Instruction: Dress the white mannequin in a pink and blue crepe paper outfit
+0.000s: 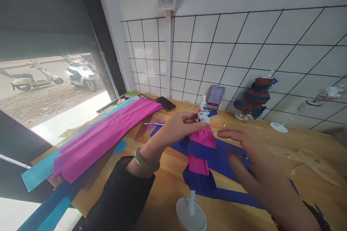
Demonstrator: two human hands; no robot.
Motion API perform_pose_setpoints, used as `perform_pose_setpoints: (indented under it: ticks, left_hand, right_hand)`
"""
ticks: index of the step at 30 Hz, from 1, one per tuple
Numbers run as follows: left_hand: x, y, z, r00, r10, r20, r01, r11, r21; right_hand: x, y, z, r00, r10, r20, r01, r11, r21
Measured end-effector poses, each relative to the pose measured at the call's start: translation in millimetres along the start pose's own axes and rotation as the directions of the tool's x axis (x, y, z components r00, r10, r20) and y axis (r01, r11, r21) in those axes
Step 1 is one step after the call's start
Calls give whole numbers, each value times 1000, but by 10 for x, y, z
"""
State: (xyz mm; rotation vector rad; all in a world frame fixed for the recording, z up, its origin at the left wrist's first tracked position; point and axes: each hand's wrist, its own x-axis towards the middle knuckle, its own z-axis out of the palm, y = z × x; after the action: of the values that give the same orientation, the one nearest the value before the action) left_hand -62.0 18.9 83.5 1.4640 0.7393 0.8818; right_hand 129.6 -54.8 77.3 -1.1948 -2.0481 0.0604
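A miniature dress form (pixel 204 116) with a paint-speckled white bodice stands tilted on a round white base (pixel 191 213). Tiers of pink crepe paper (pixel 199 166) and dark blue crepe paper (pixel 199 184) make up its skirt. My left hand (pixel 187 125) grips the form at the waist, thumb in front, at the top edge of the pink tier. To the right of the skirt, my right hand (pixel 251 158) is apart from it, fingers spread and slightly blurred, with nothing visible in them. Blue crepe strips (pixel 238 195) lie on the table behind and beside the form.
Pink crepe sheets (pixel 108 137) and turquoise sheets (pixel 43 173) lie at the left. A dark phone (pixel 166 103) and a propped phone (pixel 215 97) are near the wall. Another dressed form (pixel 253 97) stands at the back right; a ribbon (pixel 314 166) lies on the table (pixel 154 198).
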Motion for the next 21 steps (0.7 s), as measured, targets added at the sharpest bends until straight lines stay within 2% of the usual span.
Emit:
perform_pose_setpoints:
  ticks: [2, 3, 5, 7, 9, 12, 15, 21]
  left_hand:
    - [-20, 20, 10, 998, 8, 67, -11, 999, 47]
    - [-27, 24, 17, 995, 10, 102, -16, 998, 59]
    - [-34, 23, 31, 988, 10, 153, -21, 997, 71]
    - [-38, 15, 40, 982, -1, 190, -14, 997, 76]
    - [-42, 12, 42, 973, -8, 231, -7, 998, 62]
    - [-58, 34, 37, 954, 4, 299, -28, 997, 78]
    - [-75, 72, 34, 943, 14, 332, -66, 987, 144]
    - [-81, 102, 35, 947, 68, 314, -142, 965, 221]
  right_hand:
    - [11, 44, 10, 979, 204, 2, -202, 968, 148]
    - [18, 66, 21, 956, 289, 41, -290, 925, 246]
    - [33, 108, 53, 918, 360, 167, -397, 809, 433]
    - [45, 139, 81, 904, 333, 269, -428, 717, 551]
    - [54, 153, 89, 894, 301, 331, -445, 673, 590]
    - [71, 143, 55, 881, 260, 396, -456, 695, 557]
    - [87, 124, 4, 885, 222, 411, -427, 738, 522]
    - [91, 130, 2, 876, 146, 460, -422, 695, 582]
